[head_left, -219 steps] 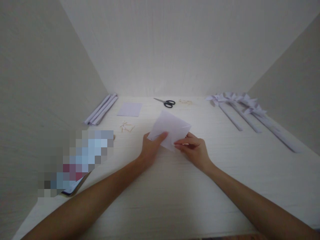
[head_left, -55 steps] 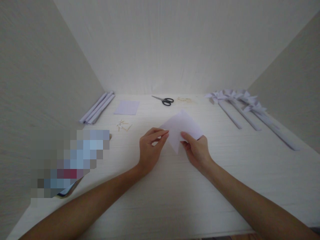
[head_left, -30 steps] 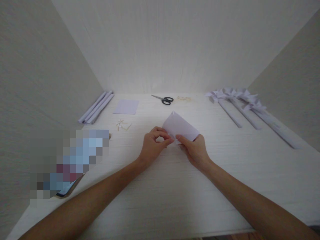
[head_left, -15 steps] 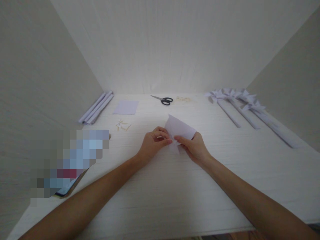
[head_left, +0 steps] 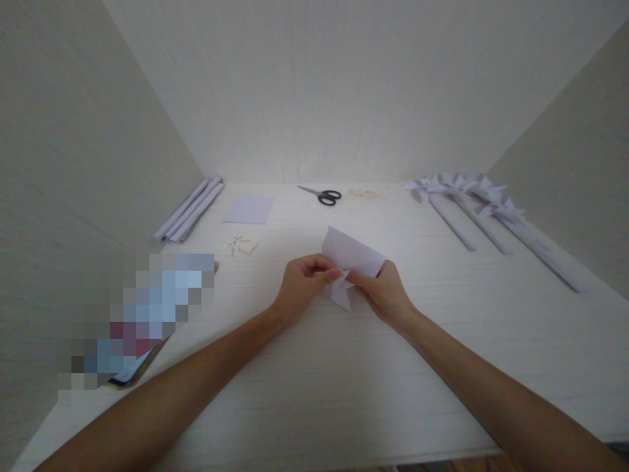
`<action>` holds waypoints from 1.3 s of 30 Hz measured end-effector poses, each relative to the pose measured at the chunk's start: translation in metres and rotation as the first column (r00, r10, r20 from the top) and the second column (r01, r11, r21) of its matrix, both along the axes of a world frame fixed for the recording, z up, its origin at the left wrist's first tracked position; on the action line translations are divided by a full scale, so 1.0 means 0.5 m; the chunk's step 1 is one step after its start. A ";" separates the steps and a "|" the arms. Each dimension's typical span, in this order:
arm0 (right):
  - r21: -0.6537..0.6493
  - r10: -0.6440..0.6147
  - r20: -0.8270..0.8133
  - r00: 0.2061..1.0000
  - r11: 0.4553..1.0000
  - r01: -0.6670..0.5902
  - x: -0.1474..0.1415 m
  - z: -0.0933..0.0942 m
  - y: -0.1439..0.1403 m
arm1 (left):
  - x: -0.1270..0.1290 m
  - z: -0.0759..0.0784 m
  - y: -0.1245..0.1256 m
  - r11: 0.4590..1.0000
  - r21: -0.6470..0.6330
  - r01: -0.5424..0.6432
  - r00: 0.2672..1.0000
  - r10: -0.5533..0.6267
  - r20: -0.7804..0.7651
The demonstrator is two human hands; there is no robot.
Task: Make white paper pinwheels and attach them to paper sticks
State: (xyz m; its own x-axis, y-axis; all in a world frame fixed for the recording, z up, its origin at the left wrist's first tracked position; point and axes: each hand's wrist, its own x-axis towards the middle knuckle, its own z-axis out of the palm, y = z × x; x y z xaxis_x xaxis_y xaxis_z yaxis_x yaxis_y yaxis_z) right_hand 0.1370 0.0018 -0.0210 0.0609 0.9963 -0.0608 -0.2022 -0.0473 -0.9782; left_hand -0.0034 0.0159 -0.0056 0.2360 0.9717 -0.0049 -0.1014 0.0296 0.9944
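Both hands pinch a folded sheet of pale lilac paper point(head_left: 351, 257) just above the middle of the white wooden table point(head_left: 344, 367). The left hand point(head_left: 302, 285) grips its near-left edge between thumb and fingertips, and the right hand point(head_left: 386, 292) clamps the right side. Black-handled scissors point(head_left: 322, 195) lie well beyond, near the back wall.

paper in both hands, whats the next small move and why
Probably press the fold flat. The left hand and right hand both pinch the white paper where their fingertips meet, one flap standing up behind them and a small point hanging below toward the table. The crease looks loose, so running a thumb along it should set it.
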 end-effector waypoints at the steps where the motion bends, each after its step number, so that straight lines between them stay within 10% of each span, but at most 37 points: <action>1: 0.002 -0.001 0.008 1.000 1.000 0.001 0.000 0.000 0.000 | 0.000 0.000 0.000 1.000 0.024 0.002 1.000 -0.002 -0.009; 39: -0.021 -0.004 -0.083 0.997 1.000 0.002 -0.004 0.006 0.001 | -0.002 -0.004 -0.003 0.992 0.075 -0.103 0.995 0.103 -0.006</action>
